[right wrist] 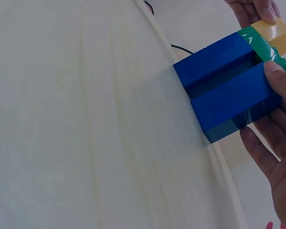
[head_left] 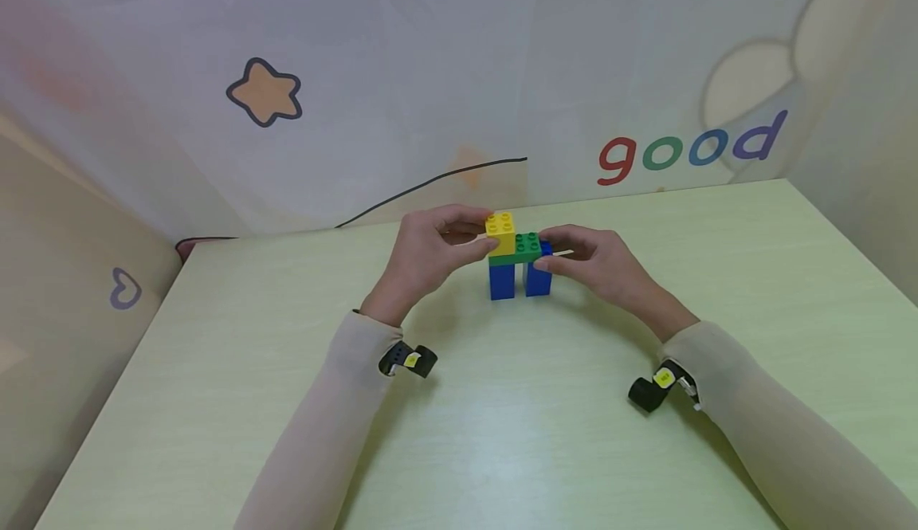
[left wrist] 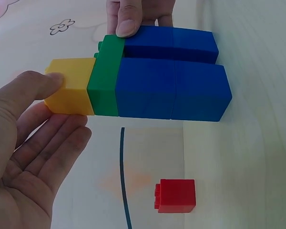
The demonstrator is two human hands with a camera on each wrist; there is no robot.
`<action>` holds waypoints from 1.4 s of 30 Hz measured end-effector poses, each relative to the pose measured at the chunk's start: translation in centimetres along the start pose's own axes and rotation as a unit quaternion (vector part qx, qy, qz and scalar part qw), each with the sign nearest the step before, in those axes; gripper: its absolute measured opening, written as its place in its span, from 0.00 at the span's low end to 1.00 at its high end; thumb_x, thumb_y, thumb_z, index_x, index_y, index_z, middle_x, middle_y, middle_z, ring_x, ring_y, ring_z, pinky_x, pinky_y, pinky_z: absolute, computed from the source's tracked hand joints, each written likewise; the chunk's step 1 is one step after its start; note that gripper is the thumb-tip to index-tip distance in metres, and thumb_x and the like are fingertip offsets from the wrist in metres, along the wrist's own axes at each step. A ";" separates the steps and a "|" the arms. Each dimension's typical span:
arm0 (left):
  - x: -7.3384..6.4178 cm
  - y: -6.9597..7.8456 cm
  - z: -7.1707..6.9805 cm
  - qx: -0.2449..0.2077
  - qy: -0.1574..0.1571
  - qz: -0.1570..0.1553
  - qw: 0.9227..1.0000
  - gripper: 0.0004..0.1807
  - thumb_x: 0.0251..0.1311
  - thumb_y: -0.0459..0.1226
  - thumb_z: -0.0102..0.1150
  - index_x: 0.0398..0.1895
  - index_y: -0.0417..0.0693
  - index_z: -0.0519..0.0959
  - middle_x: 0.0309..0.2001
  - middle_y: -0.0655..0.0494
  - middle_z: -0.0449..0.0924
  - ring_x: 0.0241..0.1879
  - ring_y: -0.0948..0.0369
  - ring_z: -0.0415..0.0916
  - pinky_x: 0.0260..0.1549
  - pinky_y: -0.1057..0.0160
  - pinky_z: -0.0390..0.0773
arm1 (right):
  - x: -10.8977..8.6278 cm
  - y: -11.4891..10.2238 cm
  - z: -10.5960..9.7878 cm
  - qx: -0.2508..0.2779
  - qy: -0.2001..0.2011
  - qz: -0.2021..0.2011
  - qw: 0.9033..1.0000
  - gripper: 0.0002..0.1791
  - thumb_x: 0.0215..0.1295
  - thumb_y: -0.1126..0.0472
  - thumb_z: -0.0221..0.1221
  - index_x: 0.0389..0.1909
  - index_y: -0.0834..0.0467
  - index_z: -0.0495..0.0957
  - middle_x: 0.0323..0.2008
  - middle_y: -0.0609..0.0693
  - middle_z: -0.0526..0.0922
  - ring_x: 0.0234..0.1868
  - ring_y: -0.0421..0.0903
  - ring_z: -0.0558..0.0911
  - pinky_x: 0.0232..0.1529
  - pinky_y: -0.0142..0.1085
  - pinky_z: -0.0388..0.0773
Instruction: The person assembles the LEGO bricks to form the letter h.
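Observation:
Two blue brick columns (left wrist: 145,88) stand side by side with a narrow gap between them. A green brick (head_left: 527,245) bridges their tops, and a yellow brick (head_left: 501,231) sits on its left end, studs up. My left hand (head_left: 430,247) pinches the yellow brick, thumb on the near face and fingers behind. With thumb and fingertips, my right hand (head_left: 598,263) grips the upper part of the right blue column (right wrist: 238,100), close to the green brick. In the left wrist view, a red brick (left wrist: 177,196) lies behind the structure; the head view does not show it.
A pale wood-look table (head_left: 459,418) carries the structure, which stands toward the back edge. A printed backdrop (head_left: 402,100) with a star and the word "good" rises behind it. Each wrist wears a small black camera (head_left: 425,361) on a strap.

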State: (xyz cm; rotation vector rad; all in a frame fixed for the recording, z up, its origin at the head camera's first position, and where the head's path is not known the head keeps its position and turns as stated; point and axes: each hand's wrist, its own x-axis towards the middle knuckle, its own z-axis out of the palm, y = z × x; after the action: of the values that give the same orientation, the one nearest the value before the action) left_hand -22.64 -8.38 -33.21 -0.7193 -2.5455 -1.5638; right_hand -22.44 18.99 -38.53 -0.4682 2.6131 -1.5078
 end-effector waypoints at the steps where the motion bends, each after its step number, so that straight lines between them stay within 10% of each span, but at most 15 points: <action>1: 0.0 0.0 0.0 0.004 -0.001 0.003 1.000 0.20 0.65 0.33 0.75 0.60 0.41 0.86 0.52 0.51 0.89 0.49 0.58 0.88 0.48 0.65 0.86 | 0.0 0.0 0.0 0.000 0.000 0.000 1.000 0.30 0.74 0.51 0.68 0.70 0.59 0.77 0.64 0.58 0.81 0.65 0.58 0.81 0.63 0.50 0.81; 42: 0.1 -1.3 -1.2 -0.044 0.020 0.037 0.998 0.20 0.72 0.37 0.69 0.63 0.43 0.84 0.56 0.52 0.88 0.51 0.58 0.87 0.52 0.61 0.86 | 0.0 0.2 0.0 0.004 0.003 0.006 1.000 0.30 0.73 0.49 0.69 0.70 0.57 0.78 0.64 0.56 0.82 0.64 0.57 0.81 0.63 0.51 0.81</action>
State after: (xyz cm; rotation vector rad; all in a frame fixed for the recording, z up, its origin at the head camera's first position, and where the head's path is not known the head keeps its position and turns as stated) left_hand -23.54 -9.89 -33.70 -0.7737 -2.4051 -1.6584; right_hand -22.52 19.05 -38.73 -0.4457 2.6088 -1.5189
